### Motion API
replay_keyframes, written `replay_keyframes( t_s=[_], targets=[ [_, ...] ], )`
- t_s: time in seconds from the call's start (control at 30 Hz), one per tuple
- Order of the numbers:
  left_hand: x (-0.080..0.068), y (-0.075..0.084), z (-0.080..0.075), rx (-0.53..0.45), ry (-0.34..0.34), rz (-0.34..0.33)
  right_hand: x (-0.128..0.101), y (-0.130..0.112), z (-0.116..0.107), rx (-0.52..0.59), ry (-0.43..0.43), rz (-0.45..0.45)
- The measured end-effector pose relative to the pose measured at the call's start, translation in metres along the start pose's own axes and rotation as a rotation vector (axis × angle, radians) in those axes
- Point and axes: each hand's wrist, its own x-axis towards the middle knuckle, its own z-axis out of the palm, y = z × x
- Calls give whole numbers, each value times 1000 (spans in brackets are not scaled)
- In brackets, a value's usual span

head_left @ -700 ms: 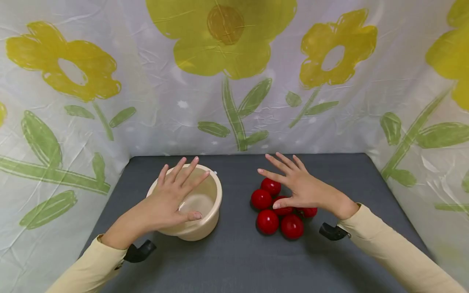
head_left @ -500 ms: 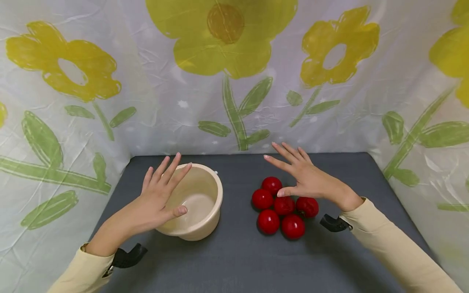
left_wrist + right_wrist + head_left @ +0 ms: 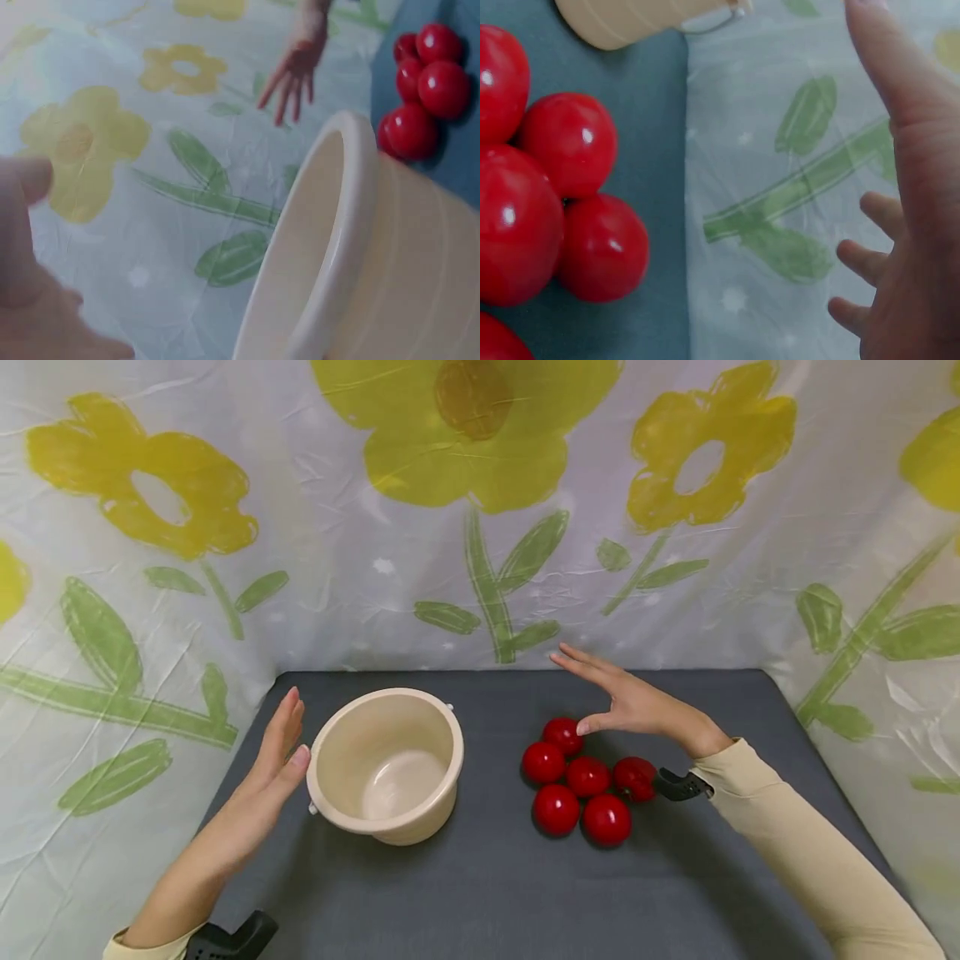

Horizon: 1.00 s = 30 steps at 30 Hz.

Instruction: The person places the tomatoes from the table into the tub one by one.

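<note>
Left wrist view. My left hand (image 3: 34,292) fills the lower left corner, blurred, fingers loose, holding nothing. Cream plastic pot (image 3: 360,255) close at lower right, seen tilted, rim (image 3: 341,225) thick and rounded, interior partly visible. Beyond its rim, a cluster of red balls (image 3: 424,79) on the dark grey table (image 3: 461,161), touching one another. My right hand (image 3: 292,71) at top centre, fingers spread, against the flower-print backdrop (image 3: 150,150).
</note>
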Motion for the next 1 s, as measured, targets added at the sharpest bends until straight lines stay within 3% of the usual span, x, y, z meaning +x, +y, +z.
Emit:
replay_keyframes(
  t_s=[0.13, 0.23, 0.37, 0.43, 0.63, 0.8, 1.0],
  targets=[
    [-1, -10, -6, -135, 59, -89, 5, 13, -1, 58, -12, 29],
    [2, -21, -9, -76, 111, -135, 9, 23, 1, 77, -13, 35],
    [12, -33, -13, 100, 159, -191, 13, 35, 5, 105, -36, 90],
    [16, -38, -15, 121, 164, -206, 16, 41, 8, 141, -54, 131],
    [22, -50, -11, 97, 173, -267, 21, 59, 21, 215, -109, 172],
    [25, -58, -8, 63, 188, -321, 22, 71, 30, 231, -143, 157],
    [27, -63, -9, -11, 201, -341, 23, 80, 39, 216, -181, 134]
  ],
)
